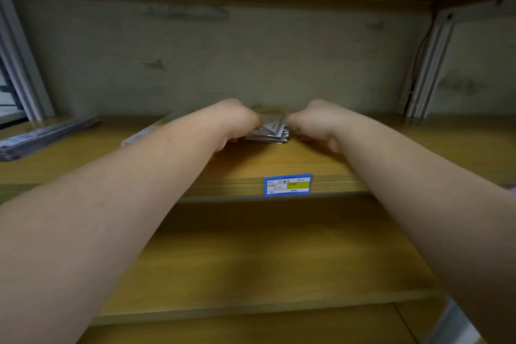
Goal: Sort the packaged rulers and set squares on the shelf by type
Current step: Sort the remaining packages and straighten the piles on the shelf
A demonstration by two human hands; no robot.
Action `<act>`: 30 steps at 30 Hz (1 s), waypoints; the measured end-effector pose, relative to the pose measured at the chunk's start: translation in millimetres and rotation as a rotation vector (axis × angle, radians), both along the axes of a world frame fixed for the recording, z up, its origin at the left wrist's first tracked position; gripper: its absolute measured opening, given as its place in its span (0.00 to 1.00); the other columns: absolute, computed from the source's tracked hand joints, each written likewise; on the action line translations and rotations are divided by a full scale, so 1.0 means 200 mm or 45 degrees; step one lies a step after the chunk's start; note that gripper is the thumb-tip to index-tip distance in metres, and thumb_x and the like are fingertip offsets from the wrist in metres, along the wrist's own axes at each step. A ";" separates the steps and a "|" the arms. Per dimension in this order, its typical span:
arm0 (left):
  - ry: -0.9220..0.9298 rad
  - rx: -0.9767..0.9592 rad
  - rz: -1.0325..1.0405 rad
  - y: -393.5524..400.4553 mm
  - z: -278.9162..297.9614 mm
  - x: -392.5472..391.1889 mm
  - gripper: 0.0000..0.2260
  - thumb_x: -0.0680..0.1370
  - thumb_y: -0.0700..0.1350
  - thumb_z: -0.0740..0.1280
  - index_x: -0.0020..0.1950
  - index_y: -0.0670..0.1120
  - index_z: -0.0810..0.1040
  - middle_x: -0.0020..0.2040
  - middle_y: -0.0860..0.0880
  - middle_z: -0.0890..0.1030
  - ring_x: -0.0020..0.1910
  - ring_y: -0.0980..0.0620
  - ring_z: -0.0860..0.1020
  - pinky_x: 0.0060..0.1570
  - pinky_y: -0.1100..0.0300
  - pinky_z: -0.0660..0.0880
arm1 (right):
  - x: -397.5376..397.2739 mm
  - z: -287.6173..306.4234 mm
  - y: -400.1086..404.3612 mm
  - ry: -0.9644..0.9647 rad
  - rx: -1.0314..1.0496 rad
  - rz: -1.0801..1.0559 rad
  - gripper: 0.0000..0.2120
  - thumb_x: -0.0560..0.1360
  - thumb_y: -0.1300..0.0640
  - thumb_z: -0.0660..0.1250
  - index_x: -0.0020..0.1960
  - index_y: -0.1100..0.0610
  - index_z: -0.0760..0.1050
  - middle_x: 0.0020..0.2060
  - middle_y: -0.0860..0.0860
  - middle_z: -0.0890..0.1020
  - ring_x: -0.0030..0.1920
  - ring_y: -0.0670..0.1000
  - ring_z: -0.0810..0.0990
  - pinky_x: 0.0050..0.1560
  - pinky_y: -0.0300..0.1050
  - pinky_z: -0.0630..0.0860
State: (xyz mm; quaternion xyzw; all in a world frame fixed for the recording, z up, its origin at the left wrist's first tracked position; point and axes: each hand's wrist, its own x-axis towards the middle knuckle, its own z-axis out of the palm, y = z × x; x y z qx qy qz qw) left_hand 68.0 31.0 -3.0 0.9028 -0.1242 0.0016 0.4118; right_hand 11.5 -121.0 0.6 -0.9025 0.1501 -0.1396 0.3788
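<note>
Toward the back of the shelf (279,159), a stack of packaged set squares (272,131) is gripped between left hand (237,120) and right hand (312,123), presumably to square its edges; packaged rulers (42,137) are kept well apart at left.

We reach both bare forearms from the lower corners toward the frame's centre, left hand (237,123) and right hand (315,123) curled, knuckles facing, nearly meeting.
</note>
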 end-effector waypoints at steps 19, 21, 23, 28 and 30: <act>0.716 -0.593 0.050 -0.23 0.10 -0.05 0.09 0.83 0.39 0.64 0.62 0.39 0.73 0.55 0.39 0.81 0.51 0.44 0.82 0.46 0.52 0.81 | 0.07 -0.05 -0.22 -0.046 0.391 0.109 0.14 0.73 0.60 0.75 0.57 0.63 0.78 0.54 0.59 0.83 0.43 0.53 0.83 0.27 0.36 0.78; 0.731 -0.626 0.043 -0.25 0.08 -0.06 0.05 0.84 0.38 0.62 0.59 0.39 0.74 0.48 0.40 0.81 0.43 0.46 0.82 0.37 0.54 0.83 | 0.06 -0.06 -0.23 -0.052 0.415 0.113 0.15 0.73 0.60 0.76 0.56 0.64 0.79 0.53 0.60 0.83 0.42 0.52 0.83 0.28 0.36 0.79; 0.726 -0.619 0.029 -0.26 0.06 -0.07 0.04 0.84 0.37 0.61 0.54 0.38 0.75 0.45 0.40 0.81 0.40 0.48 0.81 0.30 0.58 0.82 | 0.06 -0.06 -0.25 -0.075 0.417 0.127 0.15 0.72 0.59 0.76 0.56 0.64 0.79 0.53 0.60 0.83 0.41 0.52 0.83 0.28 0.36 0.79; 0.657 -0.598 0.047 -0.28 0.03 -0.08 0.02 0.82 0.34 0.62 0.51 0.38 0.74 0.45 0.40 0.81 0.39 0.48 0.82 0.29 0.59 0.82 | 0.02 -0.07 -0.26 -0.093 0.281 0.139 0.14 0.69 0.57 0.78 0.51 0.62 0.82 0.44 0.56 0.86 0.39 0.52 0.85 0.40 0.40 0.83; 0.632 -0.582 0.043 -0.29 0.02 -0.09 0.02 0.81 0.35 0.63 0.50 0.38 0.75 0.44 0.40 0.82 0.38 0.48 0.82 0.30 0.58 0.82 | 0.01 -0.08 -0.24 -0.100 0.272 0.133 0.18 0.65 0.54 0.80 0.51 0.61 0.83 0.44 0.56 0.87 0.45 0.56 0.86 0.51 0.51 0.84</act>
